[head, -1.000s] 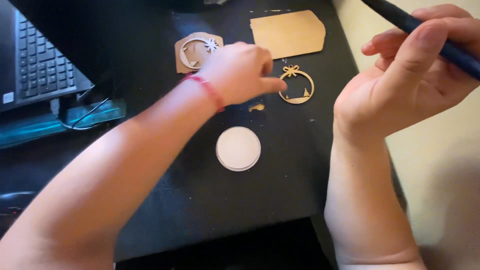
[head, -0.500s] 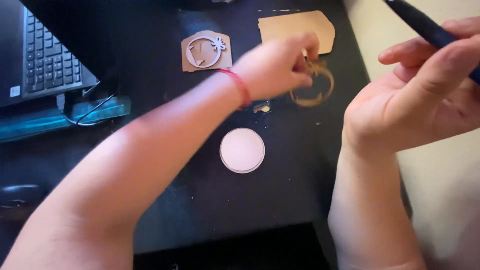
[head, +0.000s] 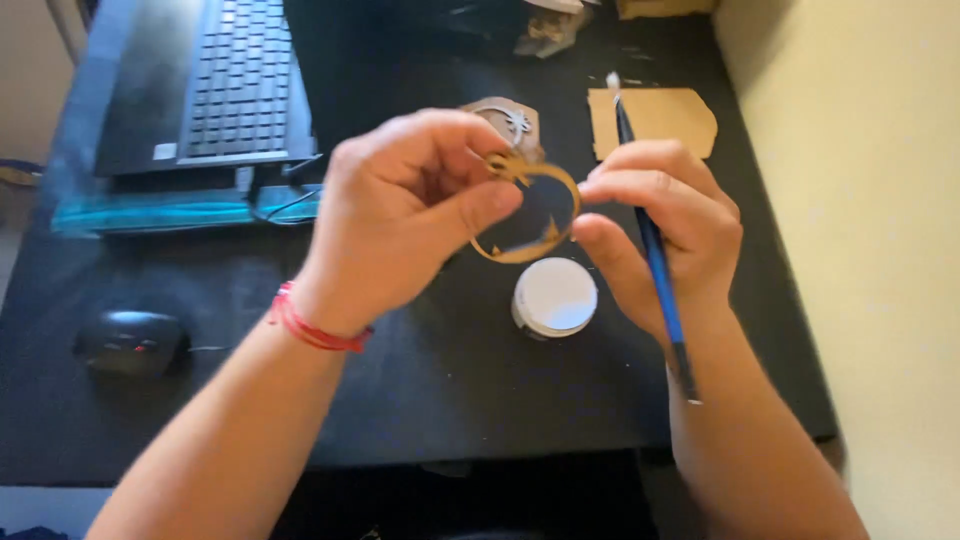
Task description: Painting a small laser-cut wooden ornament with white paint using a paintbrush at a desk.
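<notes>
- A black table point(head: 420, 400) fills most of the view, with a pale yellow wall along its 3 o'clock edge.
- A dark laptop point(head: 215, 85) lies at 11 o'clock, its keyboard facing up.
- The left hand point(head: 400, 215) is raised above the table's middle, a red string bracelet point(head: 310, 325) around its wrist. Thumb and fingertips are pinched narrowly on the 9 o'clock rim of the wooden ring ornament point(head: 530, 215).
- The right hand point(head: 665, 225) sits at 3 o'clock of the ornament, fingertips touching that side of the ring. Its fingers are also curled closed around a blue paintbrush point(head: 650, 235).
- The paintbrush's long axis runs from 12 o'clock to 6 o'clock, slightly tilted: the pale bristle tip points away toward 12, the handle end points back toward 5 o'clock, past the wrist.
- The ornament is held in the air between both hands, above the table; its flat open face is turned toward the camera, a small cut-out bow at 11 o'clock of the ring.
- A tan wooden board point(head: 655, 120) lies at 1 o'clock.
- A black mouse point(head: 130, 340) rests at 9 o'clock.
- A small white round jar point(head: 555, 298) stands just below the ornament.
- A second wooden cut-out piece point(head: 512, 118) peeks out at 12 o'clock behind the left fingers.
</notes>
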